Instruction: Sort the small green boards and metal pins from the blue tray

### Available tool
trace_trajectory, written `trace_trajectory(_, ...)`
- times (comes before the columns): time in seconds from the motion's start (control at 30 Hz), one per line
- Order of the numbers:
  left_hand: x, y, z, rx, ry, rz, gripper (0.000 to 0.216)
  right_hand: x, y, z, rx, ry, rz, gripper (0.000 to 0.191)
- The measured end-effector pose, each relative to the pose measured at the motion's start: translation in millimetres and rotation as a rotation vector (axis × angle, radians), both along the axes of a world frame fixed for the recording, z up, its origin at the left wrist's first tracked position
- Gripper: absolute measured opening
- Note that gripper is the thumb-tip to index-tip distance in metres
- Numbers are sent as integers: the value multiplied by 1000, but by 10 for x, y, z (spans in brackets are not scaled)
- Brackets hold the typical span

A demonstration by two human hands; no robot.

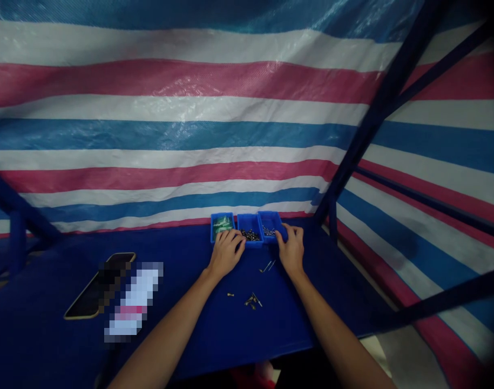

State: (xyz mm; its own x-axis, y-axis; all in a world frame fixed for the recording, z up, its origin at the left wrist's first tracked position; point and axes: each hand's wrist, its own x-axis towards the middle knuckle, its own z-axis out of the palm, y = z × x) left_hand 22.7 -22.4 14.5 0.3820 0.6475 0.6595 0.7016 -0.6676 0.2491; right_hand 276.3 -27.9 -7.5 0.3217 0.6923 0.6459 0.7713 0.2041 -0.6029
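Observation:
Three small blue bins stand in a row at the back of the blue table. The left bin [211,229] holds green packets, the middle bin [247,220] dark metal pieces, and the right bin [271,219] thin silver pieces. My left hand [226,253] has its fingers curled over the front of the left bin, fingertips reaching the middle bin's corner. My right hand [292,251] grips the right bin's outer side, with its thumb at the front corner. Thin metal pins [268,266] lie in front of the bins. A small pile of metal pieces [252,301] lies nearer me.
A single brass-coloured piece [230,294] lies left of the pile. On the left of the table [190,356] are a phone [85,294] and a blurred white item [133,300]. Blue frame bars [372,116] and striped sheeting [190,135] enclose the back and right.

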Motion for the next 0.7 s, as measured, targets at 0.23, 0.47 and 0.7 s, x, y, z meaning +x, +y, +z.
trace_trajectory(0.23, -15, -2, 0, -4, 5, 5, 22, 81, 83, -31, -381, 145, -87, 41)
trace_trajectory(0.47, -11, -2, -4, 10, -1, 16, 22, 78, 90, -64, -392, 315, -21, 25)
trace_trajectory(0.7, -5, 5, -15, 21, -7, 17, 20, 18, 51, -43, -246, 534, 93, 23)
